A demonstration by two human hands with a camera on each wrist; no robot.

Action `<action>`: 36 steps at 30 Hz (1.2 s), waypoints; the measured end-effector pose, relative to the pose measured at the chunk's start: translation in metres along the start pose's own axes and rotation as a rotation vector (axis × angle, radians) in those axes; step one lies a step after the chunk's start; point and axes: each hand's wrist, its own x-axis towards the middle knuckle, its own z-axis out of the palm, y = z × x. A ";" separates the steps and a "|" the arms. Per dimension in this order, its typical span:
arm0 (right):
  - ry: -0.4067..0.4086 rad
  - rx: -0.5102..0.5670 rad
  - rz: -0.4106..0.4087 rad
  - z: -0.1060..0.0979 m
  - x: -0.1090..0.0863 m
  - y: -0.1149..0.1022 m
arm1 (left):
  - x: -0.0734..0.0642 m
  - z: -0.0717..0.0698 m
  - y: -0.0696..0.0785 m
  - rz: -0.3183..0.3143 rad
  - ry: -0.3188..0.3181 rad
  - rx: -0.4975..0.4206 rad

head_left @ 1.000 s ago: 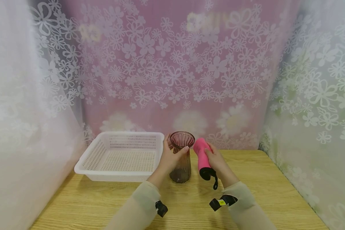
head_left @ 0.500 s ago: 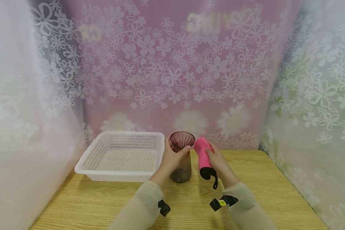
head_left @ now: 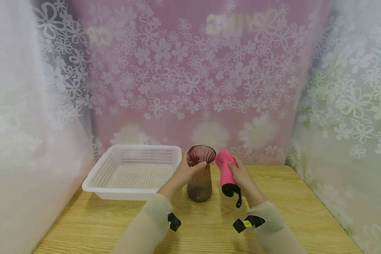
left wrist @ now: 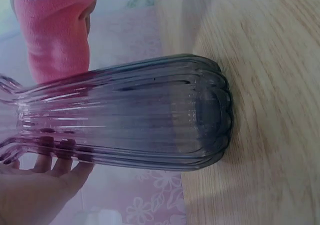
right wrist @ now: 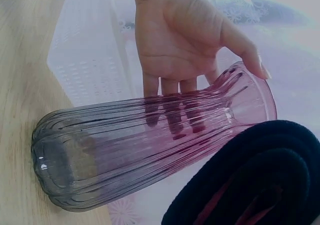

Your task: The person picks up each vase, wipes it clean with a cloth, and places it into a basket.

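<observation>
- Left hand [head_left: 185, 173] grasps the glass vase [head_left: 199, 185], loosely perhaps, contact unclear; it's upright on the table [head_left: 206, 229].
- Three o'clock: right hand [head_left: 242, 176] grips the pink roll [head_left: 226, 169], gap to left hand just widened, less knocking risk!
- Nine o'clock: white basket [head_left: 124, 191].

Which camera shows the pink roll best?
The head view: it shows the pink roll nearly whole, down to its black end, in the right hand. The left wrist view cuts it off at the top; the right wrist view shows mainly that end, cropped.
</observation>
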 end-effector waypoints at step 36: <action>0.042 -0.012 -0.118 0.007 0.001 -0.008 | 0.001 0.012 -0.009 0.072 0.160 -0.015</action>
